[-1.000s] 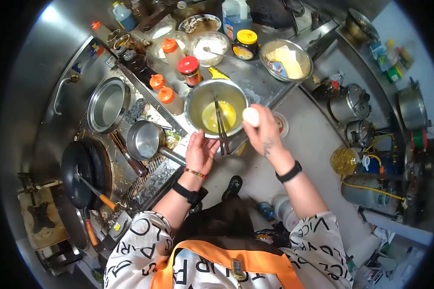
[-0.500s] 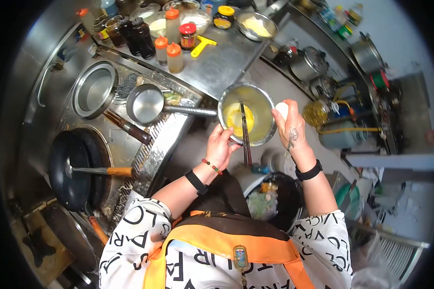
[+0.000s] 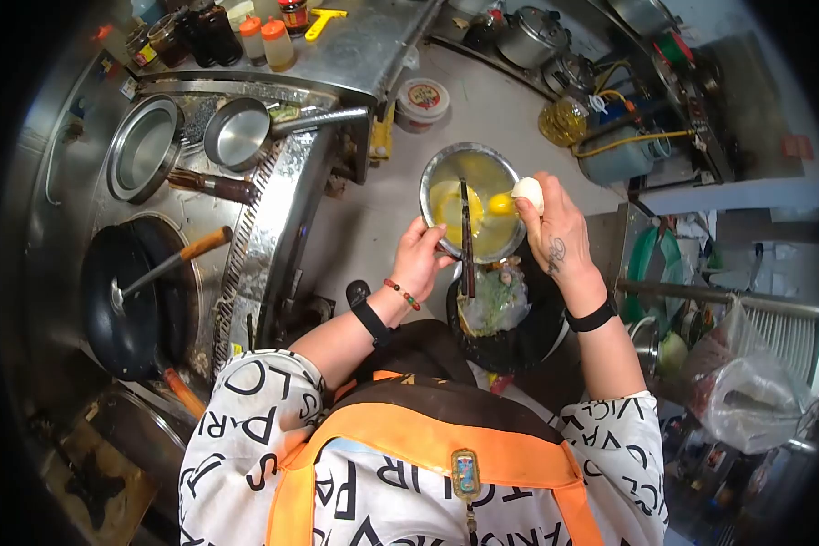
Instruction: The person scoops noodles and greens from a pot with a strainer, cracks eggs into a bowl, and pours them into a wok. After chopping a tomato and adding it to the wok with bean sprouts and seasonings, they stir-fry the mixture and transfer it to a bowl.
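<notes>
My left hand (image 3: 419,257) grips the near-left rim of a metal bowl (image 3: 446,168), thumb on the edge. Dark chopsticks (image 3: 467,246) lean in the bowl, their near ends sticking out over the rim towards me. Yellow beaten-looking egg (image 3: 448,218) lies at the bottom. At the bowl's right rim, my right hand (image 3: 560,232) is closed around a cracked white egg (image 3: 528,191). A yolk (image 3: 500,204) is coming out of the shell over the inside of the bowl.
Below the bowl stands a bin with a black liner (image 3: 546,309). On the stove at left are a wok (image 3: 123,309) with a ladle (image 3: 177,262), a saucepan (image 3: 238,136) and a metal basin (image 3: 144,150). A lidded tub (image 3: 423,100) sits on the floor ahead.
The egg has opened and its yolk now slips out into the bowl. The view has turned, and the bowl with both hands is now over the bin, away from the counter.
</notes>
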Demonstrator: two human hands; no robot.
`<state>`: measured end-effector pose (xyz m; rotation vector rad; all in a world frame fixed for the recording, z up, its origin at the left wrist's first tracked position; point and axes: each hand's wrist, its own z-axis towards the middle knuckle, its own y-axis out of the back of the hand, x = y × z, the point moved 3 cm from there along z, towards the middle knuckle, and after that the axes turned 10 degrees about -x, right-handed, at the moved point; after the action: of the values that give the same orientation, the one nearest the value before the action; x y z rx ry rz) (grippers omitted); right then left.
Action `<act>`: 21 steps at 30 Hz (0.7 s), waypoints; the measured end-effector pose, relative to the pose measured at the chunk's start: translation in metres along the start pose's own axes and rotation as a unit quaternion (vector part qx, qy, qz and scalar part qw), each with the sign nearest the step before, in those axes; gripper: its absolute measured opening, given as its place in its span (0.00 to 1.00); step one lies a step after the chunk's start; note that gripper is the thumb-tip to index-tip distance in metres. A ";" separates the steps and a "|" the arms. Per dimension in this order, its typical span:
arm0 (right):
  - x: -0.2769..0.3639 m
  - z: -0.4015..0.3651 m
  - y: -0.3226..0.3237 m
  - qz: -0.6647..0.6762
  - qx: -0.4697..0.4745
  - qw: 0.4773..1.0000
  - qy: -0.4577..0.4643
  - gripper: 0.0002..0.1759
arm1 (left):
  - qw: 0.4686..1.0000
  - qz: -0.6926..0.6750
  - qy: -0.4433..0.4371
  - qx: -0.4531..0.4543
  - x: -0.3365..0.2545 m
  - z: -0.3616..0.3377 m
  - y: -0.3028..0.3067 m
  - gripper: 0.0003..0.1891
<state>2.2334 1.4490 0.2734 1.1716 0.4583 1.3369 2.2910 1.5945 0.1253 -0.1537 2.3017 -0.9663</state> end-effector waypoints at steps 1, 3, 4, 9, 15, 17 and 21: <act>0.001 -0.011 0.004 0.009 -0.009 1.000 0.009 0.18 | 1.000 -0.010 -0.001 -0.006 0.006 -0.006 0.001 0.09; 0.004 -0.034 0.011 0.023 -0.009 0.999 -0.019 0.18 | 1.000 -0.005 0.002 -0.002 0.022 -0.020 0.008 0.10; 0.005 -0.045 0.014 0.037 -0.012 0.998 -0.041 0.18 | 1.000 -0.001 0.005 -0.010 0.027 -0.029 0.010 0.10; -0.011 -0.095 0.021 0.047 -0.033 0.998 -0.035 0.20 | 0.998 -0.028 0.050 -0.038 0.067 -0.085 0.035 0.12; -0.050 -0.176 0.018 0.043 0.037 0.992 0.109 0.20 | 0.995 -0.046 0.053 -0.070 0.102 -0.150 0.065 0.12; -0.025 -0.186 0.008 0.080 0.171 0.969 0.162 0.18 | 0.995 -0.045 0.053 -0.075 0.112 -0.172 0.076 0.12; 0.010 -0.218 -0.034 0.008 0.413 0.864 0.288 0.12 | 0.994 -0.058 0.041 -0.082 0.127 -0.198 0.095 0.11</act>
<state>2.0732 1.5488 0.1592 1.4237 1.5789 1.5448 2.0852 1.7403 0.1018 -0.3261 2.4713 -0.8534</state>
